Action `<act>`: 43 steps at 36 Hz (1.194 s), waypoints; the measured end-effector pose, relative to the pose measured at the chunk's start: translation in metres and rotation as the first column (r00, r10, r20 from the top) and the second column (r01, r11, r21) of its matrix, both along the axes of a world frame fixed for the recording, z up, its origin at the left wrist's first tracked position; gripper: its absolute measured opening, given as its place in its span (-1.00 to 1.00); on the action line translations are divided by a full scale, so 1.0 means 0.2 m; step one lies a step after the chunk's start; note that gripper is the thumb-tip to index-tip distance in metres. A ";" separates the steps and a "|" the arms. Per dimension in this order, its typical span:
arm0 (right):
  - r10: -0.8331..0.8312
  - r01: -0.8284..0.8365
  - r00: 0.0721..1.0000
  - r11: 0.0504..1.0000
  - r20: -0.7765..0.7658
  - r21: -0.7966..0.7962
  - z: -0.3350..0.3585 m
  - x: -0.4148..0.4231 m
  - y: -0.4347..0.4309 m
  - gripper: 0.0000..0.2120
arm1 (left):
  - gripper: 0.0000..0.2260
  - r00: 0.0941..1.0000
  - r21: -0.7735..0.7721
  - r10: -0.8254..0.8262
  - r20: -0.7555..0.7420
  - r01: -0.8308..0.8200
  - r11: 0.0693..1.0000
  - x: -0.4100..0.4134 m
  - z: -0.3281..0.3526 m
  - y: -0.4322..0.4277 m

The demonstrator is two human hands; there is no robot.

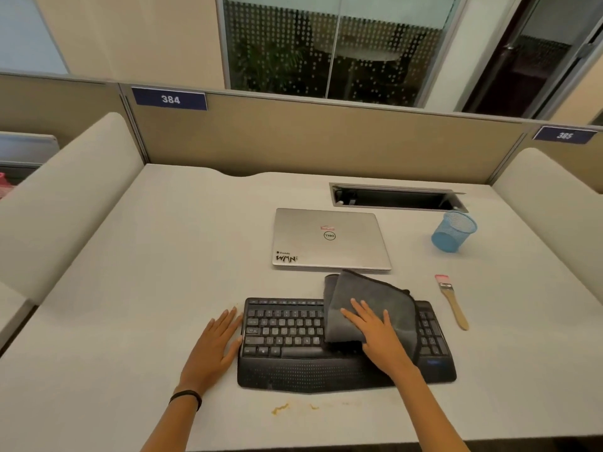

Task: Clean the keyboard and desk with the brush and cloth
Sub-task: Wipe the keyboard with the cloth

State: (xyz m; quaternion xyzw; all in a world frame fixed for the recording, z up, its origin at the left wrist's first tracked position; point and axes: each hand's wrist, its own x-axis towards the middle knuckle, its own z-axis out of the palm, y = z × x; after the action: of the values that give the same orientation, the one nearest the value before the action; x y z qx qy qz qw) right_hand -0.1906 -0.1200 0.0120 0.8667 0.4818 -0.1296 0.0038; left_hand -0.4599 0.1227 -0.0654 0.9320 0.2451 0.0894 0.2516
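Where white desk [130, 288] meets partition [326, 141], sign 384 [169, 99]; crumbs [280, 408] near edge.

On the table [130, 288] the keyboard [284, 334] lies near, the cloth [368, 305] on its right half. Behind it lies the laptop [329, 239], the brush [452, 301] to its right, the cup [453, 231] far right.

Keyboard [326, 347] matt black plastic, dotted palm rest; cloth [365, 308] on it soft grey microfibre. Brush [452, 300] at right — pale wood handle, pink bristles. Laptop [329, 238] brushed silver metal, desk [163, 256] smooth matt white, cup [453, 231] blue mesh.
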 end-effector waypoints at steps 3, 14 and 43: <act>-0.175 0.174 0.984 0.985 0.038 0.011 0.01 0.08 -0.08 -0.23 | -0.35 1.000 -0.003 -0.004 -0.003 0.004 1.000 0.00 0.00 0.00; -0.568 0.569 0.822 0.819 -0.033 0.080 -0.02 0.00 -0.09 -0.33 | -0.36 1.000 0.001 -0.004 0.010 0.004 1.000 0.00 0.00 0.00; -0.083 0.088 0.995 0.990 -0.055 0.112 -0.04 -0.30 0.29 -0.25 | -0.40 1.000 -0.008 0.003 0.014 -0.003 1.000 0.01 0.01 -0.01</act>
State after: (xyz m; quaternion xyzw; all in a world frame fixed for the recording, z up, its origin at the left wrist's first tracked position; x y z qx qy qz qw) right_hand -0.2509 -0.0618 0.0040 0.8818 0.4508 -0.1234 -0.0635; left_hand -0.4573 0.1214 -0.0634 0.9299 0.2452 0.0953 0.2570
